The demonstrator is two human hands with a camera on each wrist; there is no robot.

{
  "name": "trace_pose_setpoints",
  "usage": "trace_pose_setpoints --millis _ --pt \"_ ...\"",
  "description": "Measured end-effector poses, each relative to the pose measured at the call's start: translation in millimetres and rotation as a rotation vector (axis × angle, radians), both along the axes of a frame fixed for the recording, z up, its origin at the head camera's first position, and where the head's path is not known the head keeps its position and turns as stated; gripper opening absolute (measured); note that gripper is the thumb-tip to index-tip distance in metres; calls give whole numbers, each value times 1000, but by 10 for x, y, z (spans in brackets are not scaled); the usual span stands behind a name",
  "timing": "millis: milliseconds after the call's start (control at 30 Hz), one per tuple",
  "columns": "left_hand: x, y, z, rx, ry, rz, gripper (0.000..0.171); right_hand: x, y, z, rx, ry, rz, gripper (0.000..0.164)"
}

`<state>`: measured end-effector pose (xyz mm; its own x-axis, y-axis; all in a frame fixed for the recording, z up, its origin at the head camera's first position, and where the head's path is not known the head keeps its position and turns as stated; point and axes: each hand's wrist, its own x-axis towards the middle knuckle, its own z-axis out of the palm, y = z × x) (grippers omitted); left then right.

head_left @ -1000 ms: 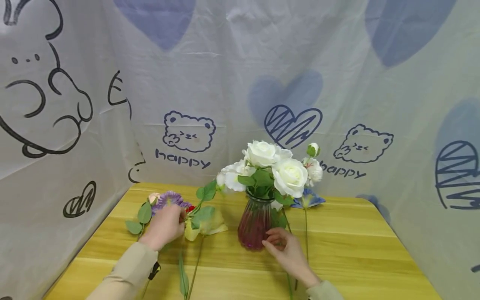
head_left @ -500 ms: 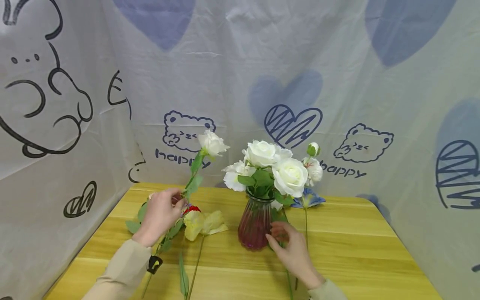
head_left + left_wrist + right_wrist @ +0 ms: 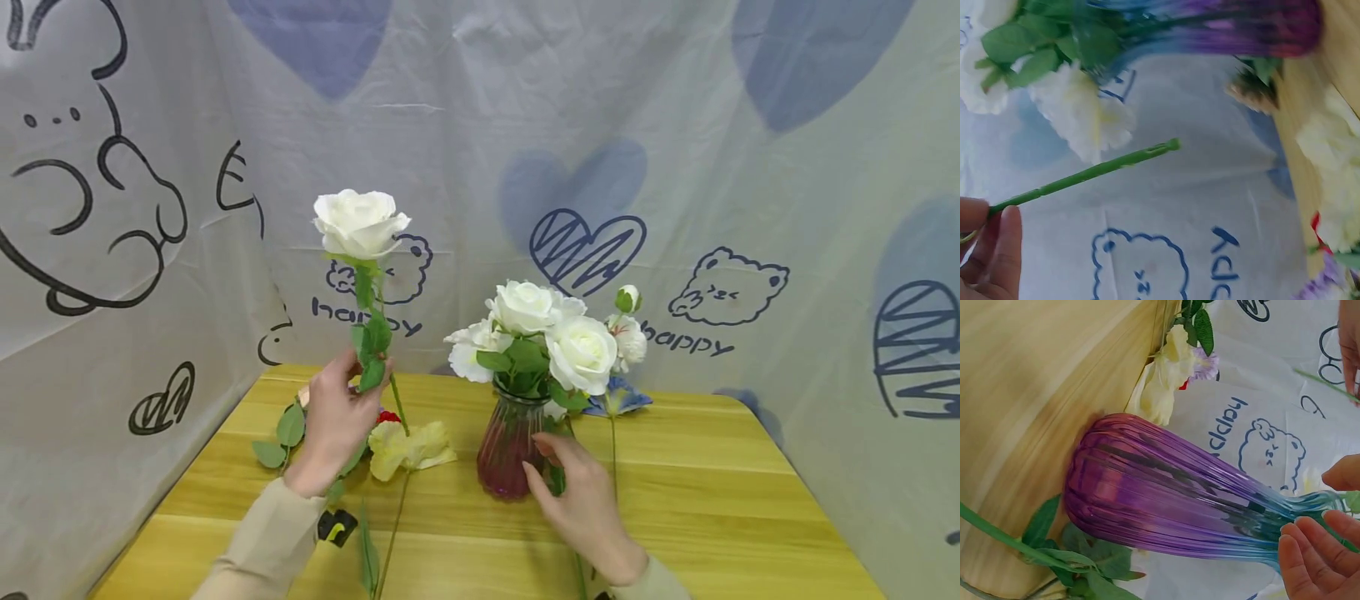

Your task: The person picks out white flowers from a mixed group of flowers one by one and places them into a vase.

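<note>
My left hand [image 3: 337, 417] pinches the leafy stem of a white artificial rose [image 3: 358, 223], holding it upright left of the vase. In the left wrist view, the bare lower end of its green stem [image 3: 1085, 178] sticks out past thumb and fingers, touching nothing. The ribbed glass vase [image 3: 1166, 487], purple shading to blue at its neck, stands on the table with several white flowers [image 3: 581, 352] in it. Beside its right side is my right hand [image 3: 581, 500], thumb and fingers apart and loosely bent; whether they touch the glass I cannot tell.
On the wooden table [image 3: 712, 492] lie a yellow flower [image 3: 408, 450], a red one [image 3: 387, 416] and leafy stems [image 3: 291, 425] at left. A blue flower [image 3: 617, 396] lies behind the vase's right side. A printed white cloth [image 3: 450, 108] hangs behind.
My left hand has lifted the white rose from low over the left flowers and turned it upright. My right hand has shifted slightly at the vase's side; the vase stays put.
</note>
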<state>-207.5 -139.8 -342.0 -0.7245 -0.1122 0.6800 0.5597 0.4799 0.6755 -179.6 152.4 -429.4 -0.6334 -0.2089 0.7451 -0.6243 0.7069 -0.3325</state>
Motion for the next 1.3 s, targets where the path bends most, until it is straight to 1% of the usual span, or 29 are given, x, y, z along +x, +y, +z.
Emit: trace_pose_setpoints --millis 100,167,267,367,500,567,667,800,967,1200,1300 --pt "17 99 48 51 68 -28 7 7 -24 14 38 40 -13 36" --pt "27 170 83 84 107 -49 9 13 -39 24 53 49 -19 37" --pt "40 278 148 149 146 -101 12 20 -57 32 56 34 -16 38" --pt "36 388 225 188 214 -141 15 21 -66 35 55 20 -8 38" --pt "5 527 315 218 310 -187 16 25 -74 27 54 3 0 38" --pt "-12 586 342 224 340 -196 15 29 -79 23 52 -7 4 38" --pt "-35 655 352 220 346 -192 15 36 -86 15 56 -18 -1 38" --pt "-71 715 327 187 320 -158 16 49 -92 17 56 -32 -8 37" --pt "-121 769 262 148 277 -123 13 54 -99 14 51 -35 0 36" --pt "-189 838 171 92 257 -118 9 56 -94 3 52 -40 5 36" --pt "-222 866 134 63 233 -116 9 54 -86 -3 48 -50 7 36"
